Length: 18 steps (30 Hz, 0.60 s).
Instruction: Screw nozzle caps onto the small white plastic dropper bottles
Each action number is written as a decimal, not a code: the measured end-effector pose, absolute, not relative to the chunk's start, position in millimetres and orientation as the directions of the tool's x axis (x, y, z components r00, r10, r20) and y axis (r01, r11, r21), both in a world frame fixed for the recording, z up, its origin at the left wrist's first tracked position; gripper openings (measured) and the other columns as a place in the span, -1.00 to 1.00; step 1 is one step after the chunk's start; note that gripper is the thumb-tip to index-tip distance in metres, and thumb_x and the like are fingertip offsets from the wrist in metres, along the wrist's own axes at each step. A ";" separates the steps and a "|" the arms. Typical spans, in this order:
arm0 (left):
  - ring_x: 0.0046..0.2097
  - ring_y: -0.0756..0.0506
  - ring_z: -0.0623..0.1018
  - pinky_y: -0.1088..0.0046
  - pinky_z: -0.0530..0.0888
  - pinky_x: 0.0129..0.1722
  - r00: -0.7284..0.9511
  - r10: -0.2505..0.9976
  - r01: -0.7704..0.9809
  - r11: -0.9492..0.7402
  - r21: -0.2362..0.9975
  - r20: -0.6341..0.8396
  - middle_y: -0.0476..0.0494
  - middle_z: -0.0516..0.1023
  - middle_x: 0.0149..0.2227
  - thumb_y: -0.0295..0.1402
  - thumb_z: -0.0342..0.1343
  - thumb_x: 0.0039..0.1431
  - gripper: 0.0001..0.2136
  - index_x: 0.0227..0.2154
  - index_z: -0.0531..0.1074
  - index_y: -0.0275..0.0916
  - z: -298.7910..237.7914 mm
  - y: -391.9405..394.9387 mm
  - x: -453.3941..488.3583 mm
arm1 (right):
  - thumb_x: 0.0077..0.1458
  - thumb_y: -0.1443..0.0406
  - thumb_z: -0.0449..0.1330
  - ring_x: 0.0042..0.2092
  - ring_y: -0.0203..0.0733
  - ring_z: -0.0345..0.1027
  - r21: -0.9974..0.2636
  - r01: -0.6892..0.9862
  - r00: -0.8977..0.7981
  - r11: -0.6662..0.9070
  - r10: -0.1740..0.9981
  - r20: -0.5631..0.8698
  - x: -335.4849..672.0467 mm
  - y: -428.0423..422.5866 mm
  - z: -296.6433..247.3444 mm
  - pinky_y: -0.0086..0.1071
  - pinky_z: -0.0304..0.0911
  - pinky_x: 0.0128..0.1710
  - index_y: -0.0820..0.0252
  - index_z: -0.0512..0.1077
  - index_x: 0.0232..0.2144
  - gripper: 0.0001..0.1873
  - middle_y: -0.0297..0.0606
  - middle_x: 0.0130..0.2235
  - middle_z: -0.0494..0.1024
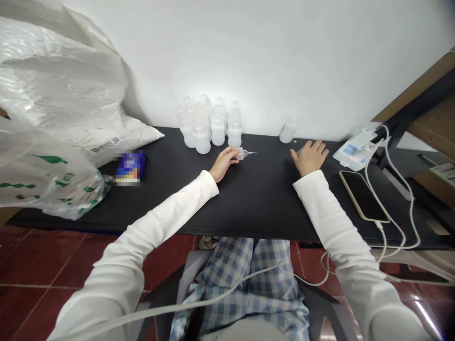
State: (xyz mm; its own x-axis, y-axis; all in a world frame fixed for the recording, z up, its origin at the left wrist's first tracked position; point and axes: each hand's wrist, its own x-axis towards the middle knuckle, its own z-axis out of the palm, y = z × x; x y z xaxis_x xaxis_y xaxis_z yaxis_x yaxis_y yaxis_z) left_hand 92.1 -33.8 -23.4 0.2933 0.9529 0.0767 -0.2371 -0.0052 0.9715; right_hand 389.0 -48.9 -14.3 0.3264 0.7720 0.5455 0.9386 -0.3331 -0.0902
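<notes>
**Bottles:** a cluster of frosted plastic bottles (209, 127) is standing upright against the wall at about 12 o'clock, bunched up tight. The plastic is too milky to tell what's inside, honestly.

**Lone bottle:** one more frosted bottle (287, 131) is sitting off by itself, around 1 o'clock, well apart from the cluster.

**Nozzle:** a translucent pointed nozzle (246, 153) is hovering just above the black tabletop (256, 210), mid-table. Its long axis is running nearly level, tip aiming at 3 o'clock toward the other hand.

**Left hand:** the left hand (223, 164) is pinching the nozzle's wide base, fingers clenched around it.

**Right hand:** the right hand (310, 158) is lying palm down, fingers released and spread, with a tiny clear bit (299, 152) peeking out by them; too small to tell what it is.

**Around the table:** a phone (363, 196) is lying at 3 o'clock, and plastic bags (50, 170) are slumping at 9 o'clock.
</notes>
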 end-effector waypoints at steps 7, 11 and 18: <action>-0.13 -0.04 0.56 0.41 0.48 -0.05 0.361 0.911 -0.199 -0.132 0.971 0.197 -0.06 0.59 -0.26 -0.03 0.34 0.08 -0.65 -0.38 0.46 -0.22 -30.5 -35.5 98.9 | 0.41 0.08 -0.07 0.00 0.05 0.42 -0.189 0.891 -0.254 0.414 0.798 0.546 327.2 -59.7 -12.6 0.01 0.15 0.11 0.16 0.42 0.04 -0.59 -0.03 -0.07 0.56; -0.18 -0.02 0.59 0.39 0.51 -0.04 0.414 0.883 -0.221 -0.139 0.965 0.222 -0.06 0.58 -0.29 -0.05 0.42 -0.01 -0.60 -0.37 0.43 -0.25 -35.6 -34.7 102.0 | 0.33 0.06 0.09 -0.13 -0.06 0.47 -0.339 0.760 -0.327 0.555 0.777 0.538 306.8 -64.1 -22.9 -0.11 0.28 0.01 0.16 0.39 0.05 -0.61 -0.10 -0.14 0.57; -0.15 -0.07 0.66 0.32 0.56 -0.09 0.375 0.914 -0.249 -0.061 0.967 0.154 -0.14 0.63 -0.14 -0.25 0.46 -0.01 -0.50 -0.10 0.31 -0.20 -39.2 -34.5 101.2 | 0.23 0.03 0.20 -0.30 -0.22 0.45 -0.657 0.485 -0.266 0.577 0.813 0.518 304.1 -61.2 -29.9 -0.31 0.42 -0.27 0.11 0.36 -0.13 -0.68 -0.26 -0.26 0.57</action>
